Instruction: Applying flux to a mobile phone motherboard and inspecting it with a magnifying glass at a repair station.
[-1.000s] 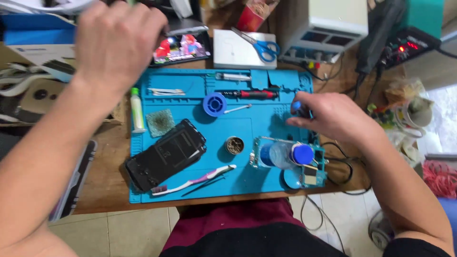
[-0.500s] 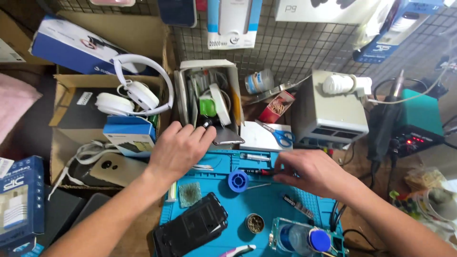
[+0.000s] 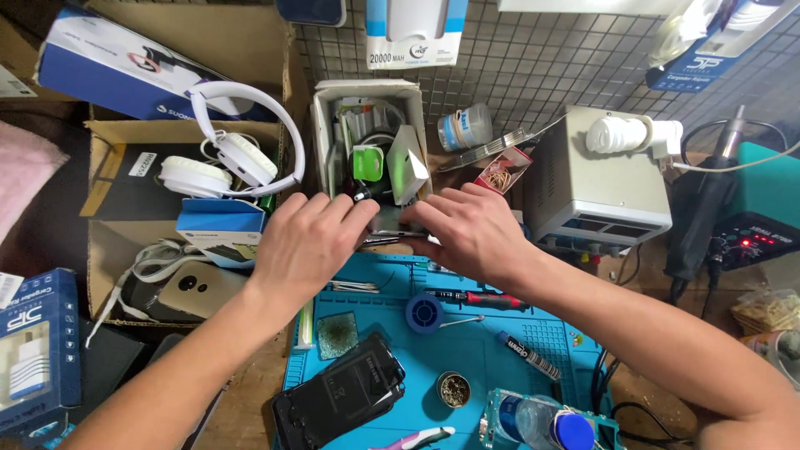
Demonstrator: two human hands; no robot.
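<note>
In the head view both hands meet at the front edge of the small open cardboard box point(image 3: 367, 146) of parts, upper middle of the frame: left hand point(image 3: 304, 242) and right hand point(image 3: 467, 233) lie flat, fingers loosely spread, and whether they pinch anything can't be told. The box looks light and flimsy, probably best held by its side walls. Half a second ago the right hand was down on the blue mat point(image 3: 483, 333) by the red-handled screwdriver point(image 3: 471, 297); now it's up at the box with the left.

The mat point(image 3: 550, 342) looks matt blue rubber; the headphones point(image 3: 225, 154) glossy white plastic; the open box point(image 3: 325, 108) plain cardboard; the phone point(image 3: 342, 400) shiny black glass.
</note>
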